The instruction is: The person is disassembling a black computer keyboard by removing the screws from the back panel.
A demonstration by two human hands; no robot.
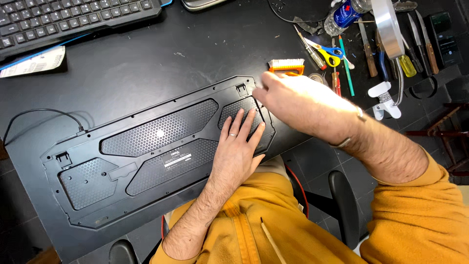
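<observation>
A black keyboard [156, 146] lies upside down on the black desk [146, 58], its honeycomb back panel facing up and its cable running off to the left. My left hand [238, 146] rests flat on the keyboard's right end, fingers spread, a ring on one finger. My right hand [298, 100] hovers over the keyboard's upper right corner with fingers curled; whether it pinches something small is hidden. A small orange brush [287, 66] lies just beyond that hand.
A second keyboard [73, 19] sits at the back left with a paper slip [34, 62] beside it. Scissors [327, 51], screwdrivers [408, 63], knives [367, 49], a bottle [344, 13] and a clamp lamp [388, 29] crowd the back right. A chair [342, 205] stands below.
</observation>
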